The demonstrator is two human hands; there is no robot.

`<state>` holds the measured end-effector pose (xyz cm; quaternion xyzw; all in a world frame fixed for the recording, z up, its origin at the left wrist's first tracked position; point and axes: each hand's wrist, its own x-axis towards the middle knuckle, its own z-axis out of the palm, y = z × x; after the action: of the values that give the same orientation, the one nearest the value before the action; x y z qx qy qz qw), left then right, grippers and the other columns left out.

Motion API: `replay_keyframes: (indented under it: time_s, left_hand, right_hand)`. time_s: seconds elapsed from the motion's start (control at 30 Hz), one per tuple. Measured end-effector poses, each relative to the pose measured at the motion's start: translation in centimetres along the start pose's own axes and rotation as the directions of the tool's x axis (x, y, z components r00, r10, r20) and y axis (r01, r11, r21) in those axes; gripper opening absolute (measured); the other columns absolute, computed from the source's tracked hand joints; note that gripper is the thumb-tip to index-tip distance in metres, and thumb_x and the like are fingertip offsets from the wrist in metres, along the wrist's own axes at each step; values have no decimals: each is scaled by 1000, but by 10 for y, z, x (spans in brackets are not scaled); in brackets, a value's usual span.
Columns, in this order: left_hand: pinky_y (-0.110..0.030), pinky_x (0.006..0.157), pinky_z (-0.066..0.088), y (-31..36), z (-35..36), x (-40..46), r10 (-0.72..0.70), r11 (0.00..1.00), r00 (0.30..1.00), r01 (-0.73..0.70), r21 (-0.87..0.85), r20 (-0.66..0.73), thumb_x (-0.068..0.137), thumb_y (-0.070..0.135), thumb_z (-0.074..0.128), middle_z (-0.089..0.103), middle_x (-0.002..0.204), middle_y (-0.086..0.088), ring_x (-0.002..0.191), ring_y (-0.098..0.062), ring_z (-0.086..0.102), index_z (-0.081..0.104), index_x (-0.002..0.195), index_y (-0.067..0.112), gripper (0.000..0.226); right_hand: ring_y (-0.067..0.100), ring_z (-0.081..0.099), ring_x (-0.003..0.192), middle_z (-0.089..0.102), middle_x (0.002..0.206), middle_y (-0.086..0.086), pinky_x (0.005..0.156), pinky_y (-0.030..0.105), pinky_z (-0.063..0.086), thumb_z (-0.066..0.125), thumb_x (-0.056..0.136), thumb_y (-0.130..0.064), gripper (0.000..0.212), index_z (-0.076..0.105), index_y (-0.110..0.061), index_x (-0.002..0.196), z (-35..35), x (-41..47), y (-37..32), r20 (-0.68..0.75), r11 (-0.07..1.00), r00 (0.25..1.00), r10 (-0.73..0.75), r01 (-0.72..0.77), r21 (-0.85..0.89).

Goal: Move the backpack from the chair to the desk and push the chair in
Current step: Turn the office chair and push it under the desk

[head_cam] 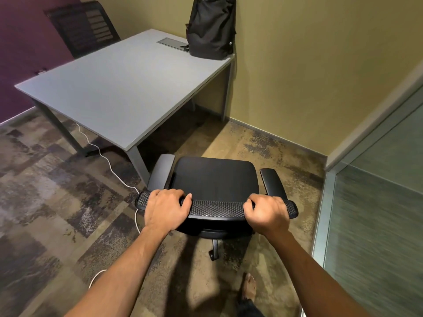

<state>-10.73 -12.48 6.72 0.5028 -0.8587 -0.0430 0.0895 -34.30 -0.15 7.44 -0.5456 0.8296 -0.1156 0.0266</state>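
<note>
Far left I see a purple wall (20, 53), and in front of it a second dark chair (84, 26) standing behind the far side of the desk. A white cable (100, 154) runs across the patterned carpet (45, 191), passing the desk's near left leg and curving toward the chair I am holding.

The grey desk (119, 88) fills the upper middle. A flat cable hatch (170, 41) is set into its far edge. The black backpack (211, 28) stands upright on the desk's far right corner, leaning against the yellow wall (297, 65), just beside the hatch.

My left hand (167, 209) is closed over the left part of the mesh top edge of the black chair (215, 179), fingers curled over the front of the rim. The chair seat is bare; it sits just off the desk's near right corner, not under the desktop, both armrests visible either side of the seat.

My right hand (266, 212) is clamped on the right part of the same mesh edge, knuckles up, thumb tucked under. Both forearms are extended forward.

Below, a chair caster (214, 252) shows under the seat, and a bare foot (248, 287) stands on the carpet near it.

Far right: a frosted glass partition (377, 213) in a metal frame, blurred.
</note>
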Motion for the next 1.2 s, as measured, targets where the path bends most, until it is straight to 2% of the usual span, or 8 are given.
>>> replay_keyframes:
  time_s: [0.13,0.33,0.5,0.6,0.73,0.83,0.97,1.2]
  left_hand:
    - [-36,81,40,6,2,14,-24,1000,1000,24,-8,-10,90,49,38,69,70,1,74,-22,63,65,69,21,44]
    - [-37,80,39,18,11,43,-70,998,998,70,-6,-2,90,49,36,68,72,2,74,-21,63,62,67,22,44]
    - [-38,82,40,29,18,71,-138,990,990,138,-3,-4,90,48,36,69,75,1,76,-23,63,63,69,21,44]
    - [-39,83,40,35,23,93,-175,984,984,175,-14,-5,90,49,34,69,76,0,78,-24,63,63,70,20,46]
    - [-39,84,40,43,28,124,-223,975,975,223,-10,-20,90,49,33,70,77,0,80,-24,63,65,72,20,46]
    - [-39,83,39,50,31,146,-261,965,964,261,0,-46,90,47,35,70,74,-2,78,-26,63,66,71,20,45]
    - [-39,83,40,60,36,178,-322,947,944,321,-22,-68,91,45,37,68,69,-2,74,-27,62,65,68,19,44]
    - [-38,78,38,69,44,236,-393,919,915,392,-31,-89,91,44,37,60,61,0,68,-25,59,61,64,20,43]
  right_hand:
    - [29,59,69,66,69,5,65,34,29,35,83,-37,32,53,-17,64,0,21,6,-15,1000,1000,-8,8,-7]
    - [27,58,71,67,73,4,66,31,27,40,87,-34,32,61,-15,71,-2,61,19,-13,1000,1000,-9,9,-12]
    - [26,59,77,70,80,4,74,33,36,41,90,-31,31,65,-16,77,-3,102,30,28,999,999,-33,33,-26]
    - [26,60,78,70,84,4,74,34,38,41,92,-32,30,64,-17,81,-5,135,37,75,995,993,-87,90,-43]
    - [27,58,73,69,80,6,68,34,32,42,91,-32,30,63,-15,77,0,178,50,52,988,986,-155,156,-9]
    - [28,62,75,69,78,6,69,35,36,40,92,-33,34,63,-15,77,2,211,58,47,972,971,-233,234,-10]
    - [28,64,81,72,89,7,74,36,41,35,94,-35,38,67,-16,88,3,258,65,89,952,951,-296,302,-55]
    - [27,61,71,71,81,7,71,37,44,35,91,-36,38,66,-16,81,9,331,76,52,925,925,-377,378,-30]
